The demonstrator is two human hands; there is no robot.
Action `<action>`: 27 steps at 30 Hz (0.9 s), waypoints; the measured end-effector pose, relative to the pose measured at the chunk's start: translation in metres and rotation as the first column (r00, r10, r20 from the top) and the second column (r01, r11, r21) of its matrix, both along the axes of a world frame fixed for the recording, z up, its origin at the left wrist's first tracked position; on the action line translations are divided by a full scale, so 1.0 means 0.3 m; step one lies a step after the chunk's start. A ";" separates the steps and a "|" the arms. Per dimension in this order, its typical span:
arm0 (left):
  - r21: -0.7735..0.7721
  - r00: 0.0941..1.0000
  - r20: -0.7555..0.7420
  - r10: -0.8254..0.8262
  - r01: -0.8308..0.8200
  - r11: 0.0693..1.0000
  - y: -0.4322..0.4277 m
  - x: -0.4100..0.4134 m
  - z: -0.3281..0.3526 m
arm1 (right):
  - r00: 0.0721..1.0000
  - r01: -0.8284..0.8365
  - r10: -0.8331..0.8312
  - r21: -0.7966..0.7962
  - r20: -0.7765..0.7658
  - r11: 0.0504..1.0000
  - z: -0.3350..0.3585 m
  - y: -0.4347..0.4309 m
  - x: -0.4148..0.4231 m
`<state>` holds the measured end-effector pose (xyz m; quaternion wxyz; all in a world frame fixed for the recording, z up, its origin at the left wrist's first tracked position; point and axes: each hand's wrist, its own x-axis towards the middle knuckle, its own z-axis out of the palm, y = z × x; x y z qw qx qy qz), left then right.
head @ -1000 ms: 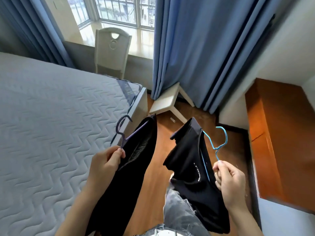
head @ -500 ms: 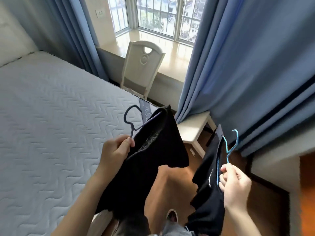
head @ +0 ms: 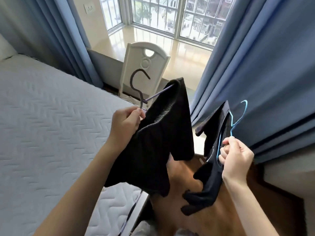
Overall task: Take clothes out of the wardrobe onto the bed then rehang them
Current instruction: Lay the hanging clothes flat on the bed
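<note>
My left hand (head: 125,122) grips the neck of a dark purple hanger (head: 140,86) that carries a black knit garment (head: 153,147), hanging over the bed's near corner. My right hand (head: 236,155) pinches the neck of a light blue wire hanger (head: 238,116) bearing a second black garment (head: 211,160), which dangles above the wooden floor. The bed (head: 47,133), a bare white quilted mattress, fills the left side. The wardrobe is out of view.
A white chair (head: 146,65) stands between the bed's far end and the window sill (head: 170,46). Blue curtains (head: 255,74) hang close on the right and at the far left. Wooden floor (head: 213,223) runs between bed and curtain.
The view has turned up and left, from the floor and orange cabinet toward the window. Both hands have risen, carrying the hangers with their garments closer to the bed.
</note>
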<state>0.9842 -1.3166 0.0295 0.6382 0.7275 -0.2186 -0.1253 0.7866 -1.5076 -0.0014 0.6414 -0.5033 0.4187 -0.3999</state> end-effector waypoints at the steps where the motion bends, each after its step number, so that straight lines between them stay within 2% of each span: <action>1: -0.007 1.000 -0.009 0.019 -0.019 1.000 0.014 0.071 0.006 | 1.000 -0.007 0.007 0.001 0.013 1.000 0.010 0.013 0.062; 10: 0.017 0.977 -0.035 0.212 -0.211 0.977 0.217 0.626 0.012 | 0.976 -0.193 0.191 0.006 0.100 0.981 0.049 0.135 0.600; 15: 0.091 0.958 -0.022 0.287 -0.284 0.954 0.327 0.894 -0.063 | 0.937 -0.338 0.332 0.045 0.104 0.940 0.000 0.255 0.913; 20: 0.234 0.924 0.021 0.382 -0.376 0.897 0.417 1.150 -0.303 | 0.901 -0.433 0.428 0.130 0.064 0.892 -0.198 0.386 1.228; 27: 0.507 0.863 0.223 0.453 -0.500 0.702 0.571 1.483 -0.824 | 0.854 -0.513 0.519 0.194 0.022 0.836 -0.595 0.588 1.632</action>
